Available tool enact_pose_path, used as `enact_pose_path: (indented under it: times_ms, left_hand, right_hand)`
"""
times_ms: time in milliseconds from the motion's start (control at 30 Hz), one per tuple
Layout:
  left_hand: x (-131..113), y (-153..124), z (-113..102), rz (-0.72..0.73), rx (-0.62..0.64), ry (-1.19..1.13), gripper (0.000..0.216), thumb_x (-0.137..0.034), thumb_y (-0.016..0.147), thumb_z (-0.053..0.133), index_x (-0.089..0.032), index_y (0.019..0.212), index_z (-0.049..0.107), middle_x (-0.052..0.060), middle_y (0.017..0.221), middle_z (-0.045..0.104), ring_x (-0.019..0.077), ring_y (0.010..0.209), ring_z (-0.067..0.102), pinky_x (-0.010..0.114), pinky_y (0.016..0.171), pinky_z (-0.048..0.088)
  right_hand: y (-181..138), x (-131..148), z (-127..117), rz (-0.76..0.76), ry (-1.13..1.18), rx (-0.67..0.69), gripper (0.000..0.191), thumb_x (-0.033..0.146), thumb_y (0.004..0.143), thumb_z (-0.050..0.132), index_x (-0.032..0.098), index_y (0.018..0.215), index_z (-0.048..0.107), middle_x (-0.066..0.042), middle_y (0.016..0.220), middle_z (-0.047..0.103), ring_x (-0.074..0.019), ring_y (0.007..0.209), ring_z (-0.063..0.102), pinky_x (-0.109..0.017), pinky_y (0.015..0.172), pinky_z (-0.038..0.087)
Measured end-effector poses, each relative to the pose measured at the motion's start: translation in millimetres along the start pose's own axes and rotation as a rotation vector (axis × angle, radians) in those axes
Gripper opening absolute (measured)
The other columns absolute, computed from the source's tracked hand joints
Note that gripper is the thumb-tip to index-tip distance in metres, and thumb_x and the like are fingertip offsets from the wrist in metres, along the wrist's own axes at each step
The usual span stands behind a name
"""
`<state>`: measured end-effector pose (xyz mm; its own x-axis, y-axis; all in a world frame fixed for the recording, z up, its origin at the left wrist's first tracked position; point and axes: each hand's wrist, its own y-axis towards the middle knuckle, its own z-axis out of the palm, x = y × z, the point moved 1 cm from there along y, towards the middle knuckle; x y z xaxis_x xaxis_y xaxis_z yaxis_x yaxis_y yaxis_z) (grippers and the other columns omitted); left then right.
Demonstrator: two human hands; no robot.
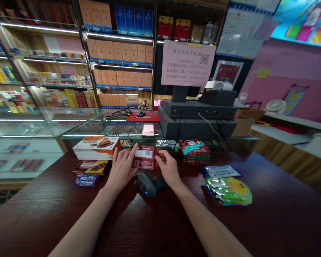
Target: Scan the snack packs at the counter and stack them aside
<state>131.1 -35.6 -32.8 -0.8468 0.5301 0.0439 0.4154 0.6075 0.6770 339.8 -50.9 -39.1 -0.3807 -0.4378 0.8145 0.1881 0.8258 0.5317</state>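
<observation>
A dark red packet with a white barcode label is held between my two hands, its printed back towards me. My left hand grips its left edge, index finger stretched up along the side and thumb low. With thumb and curled fingers, my right hand pinches its right edge. Just below the packet, a black handheld barcode scanner lies on the dark wooden counter, a blue light showing on it. My right wrist partly covers its handle.
At left are a white-and-orange box, a chocolate bar and a purple packet. Stacked brown packets, a blue-and-white packet and a green packet lie right. Behind stands a cash register on a glass case.
</observation>
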Motion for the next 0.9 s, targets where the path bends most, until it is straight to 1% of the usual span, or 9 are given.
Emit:
enact_pose_path:
  times_ms: [100,267,467,633,767,833,900]
  left_hand:
    - [-1,-1,1,-0.048,0.013,0.071,0.083,-0.027,0.085,0.062,-0.018,0.158,0.024,0.010,0.105,0.063,0.0314,0.111,0.056,0.059,0.118,0.024]
    - [1,-3,4,-0.076,0.025,0.128,0.079,-0.025,0.085,0.060,-0.023,0.157,0.028,0.009,0.100,0.061,0.0315,0.109,0.055,0.062,0.118,0.022]
    - [2,-2,3,-0.076,0.008,0.184,0.076,-0.025,0.084,0.062,-0.022,0.154,0.033,0.010,0.103,0.061,0.0322,0.112,0.054,0.062,0.118,0.023]
    - [4,-3,4,-0.085,0.002,0.179,0.076,-0.024,0.084,0.063,-0.022,0.154,0.034,0.011,0.108,0.062,0.0312,0.112,0.055,0.061,0.118,0.021]
    - [8,-3,2,-0.118,-0.002,0.177,0.075,-0.027,0.086,0.062,-0.023,0.155,0.033,0.011,0.108,0.061,0.0302,0.111,0.055,0.061,0.118,0.020]
    - [10,-3,0,-0.141,0.006,0.186,0.075,-0.027,0.086,0.061,-0.024,0.155,0.032,0.010,0.108,0.061,0.0296,0.111,0.055,0.061,0.118,0.020]
    - [12,-3,-2,-0.162,0.017,0.200,0.075,-0.028,0.086,0.061,-0.023,0.155,0.031,0.010,0.108,0.061,0.0294,0.111,0.055,0.061,0.119,0.019]
  right_hand:
    - [-2,2,3,-0.031,-0.014,0.041,0.016,0.033,0.087,0.058,0.022,0.096,0.066,-0.004,0.092,0.074,-0.0199,0.078,0.068,-0.032,0.074,0.054]
    - [-4,1,5,-0.056,-0.015,0.103,0.018,0.030,0.089,0.056,0.022,0.100,0.068,-0.005,0.095,0.074,-0.0203,0.084,0.069,-0.032,0.078,0.055]
    - [-3,-7,5,0.016,0.056,0.132,0.030,0.033,0.090,0.056,0.022,0.115,0.068,-0.007,0.104,0.075,-0.0207,0.088,0.071,-0.034,0.081,0.056]
    - [-3,-14,1,0.073,0.085,0.127,0.042,0.035,0.089,0.057,0.019,0.127,0.064,-0.008,0.103,0.073,-0.0184,0.084,0.070,-0.033,0.080,0.057]
    - [-3,-18,-5,0.091,0.105,0.155,0.042,0.034,0.090,0.056,0.020,0.129,0.061,-0.007,0.105,0.073,-0.0172,0.083,0.070,-0.034,0.080,0.056]
    - [-3,-16,-11,0.097,0.083,0.194,0.039,0.033,0.089,0.058,0.020,0.126,0.063,-0.007,0.107,0.073,-0.0175,0.087,0.069,-0.034,0.083,0.055]
    - [-3,-8,-20,0.082,0.066,0.306,0.036,0.033,0.088,0.060,0.020,0.121,0.065,-0.007,0.108,0.073,-0.0183,0.094,0.068,-0.034,0.087,0.053]
